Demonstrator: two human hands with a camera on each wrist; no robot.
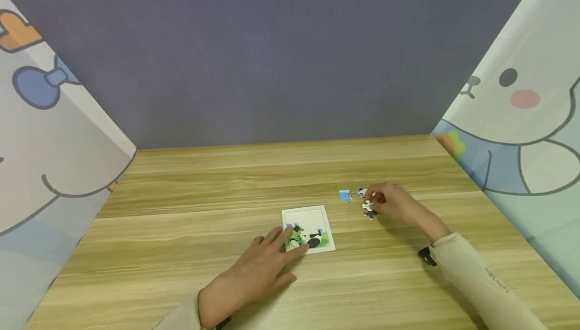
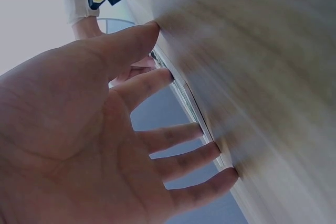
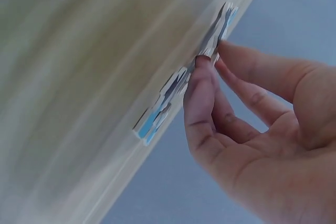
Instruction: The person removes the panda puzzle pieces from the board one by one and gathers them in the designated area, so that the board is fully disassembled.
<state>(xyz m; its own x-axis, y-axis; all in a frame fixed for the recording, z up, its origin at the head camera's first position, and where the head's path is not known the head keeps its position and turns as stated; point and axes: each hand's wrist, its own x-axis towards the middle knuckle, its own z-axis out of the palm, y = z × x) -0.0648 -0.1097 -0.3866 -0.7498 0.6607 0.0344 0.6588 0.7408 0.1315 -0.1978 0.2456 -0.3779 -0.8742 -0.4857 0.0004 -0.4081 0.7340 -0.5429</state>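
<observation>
A square white puzzle tray (image 1: 308,208) lies on the table, its lower half filled with panda pieces (image 1: 314,239) and its upper part bare. My left hand (image 1: 258,269) rests with spread, nearly straight fingers on the tray's left and lower edges. To the right, my right hand (image 1: 393,203) has its thumb and fingers curled together at a loose puzzle piece (image 1: 368,208), pinching it at table level. Next to it are a panda-face piece (image 1: 362,192) and a blue piece (image 1: 345,195). The right wrist view shows the pieces (image 3: 152,121) edge-on, with fingertips partly hiding the pinched one.
The wood-grain table (image 1: 204,184) runs back to a dark grey panel (image 1: 281,58). Cartoon-printed sheets (image 1: 68,154) stand along its left and right sides. A black clip-like item (image 1: 427,256) sits at the right cuff.
</observation>
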